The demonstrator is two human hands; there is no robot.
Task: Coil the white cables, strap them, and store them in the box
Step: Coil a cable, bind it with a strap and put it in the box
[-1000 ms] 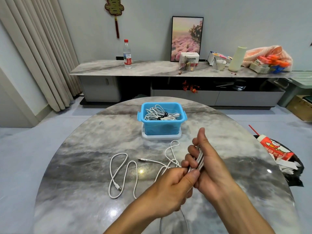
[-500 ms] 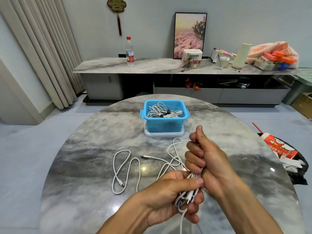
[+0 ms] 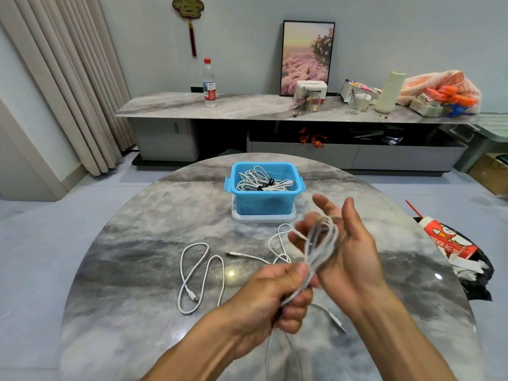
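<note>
**Coiling a white cable over the table, box waiting beyond**

Head view, the only one I have. My left hand [image 3: 277, 295] has its fingers curled tight around the lower end of a bundle of white cable [image 3: 320, 248], pinching the loops together so they cannot spring apart. My right hand [image 3: 343, 243] stands just beside it with fingers spread wide and fairly straight; the loops drape across its palm and fingers, which I judge serve as a former for the coil (the bundle is motion-blurred, so I cannot count the turns). One plug end [image 3: 336, 321] trails loose below the left hand, over the table [image 3: 123, 270].

The bundle looks thin, limp and glossy white, and no strap is visible on it yet.

Taking the blue box [image 3: 264, 199] as my landmark: the hands and bundle hover on its near side, a little to the right. A second white cable [image 3: 202, 273] lies uncoiled on the table, nearer me than the box and to its left. Inside the box rest coiled cables [image 3: 264, 181] bound with a dark strap.
</note>
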